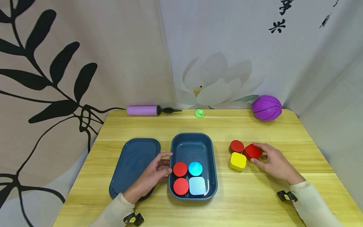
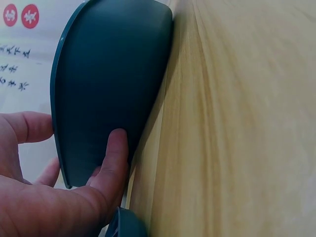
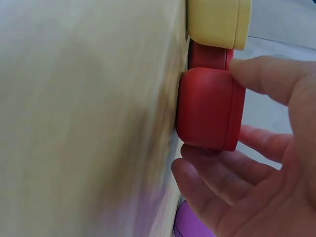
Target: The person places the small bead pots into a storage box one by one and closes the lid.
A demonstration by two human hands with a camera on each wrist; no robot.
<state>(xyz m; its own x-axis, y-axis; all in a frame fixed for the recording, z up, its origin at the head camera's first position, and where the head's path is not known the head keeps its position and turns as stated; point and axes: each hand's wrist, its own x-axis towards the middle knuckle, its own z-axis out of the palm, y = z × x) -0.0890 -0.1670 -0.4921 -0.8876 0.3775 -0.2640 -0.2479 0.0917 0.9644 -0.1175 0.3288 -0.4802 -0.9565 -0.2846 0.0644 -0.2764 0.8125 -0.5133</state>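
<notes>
Grasp stage, we judge: the right hand [image 1: 270, 162] pinches a red box [image 1: 252, 152] beside the yellow box [image 1: 237, 161], right of the tray [image 1: 191, 149] that the left hand [image 1: 154, 171] touches, fingers loose; next should call for a clear lift.

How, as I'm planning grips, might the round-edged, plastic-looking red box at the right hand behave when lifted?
The red box is probably stiff: its held sides look undented. It may slip, looking smooth; tipping seems unlikely: it looks squat.
</notes>
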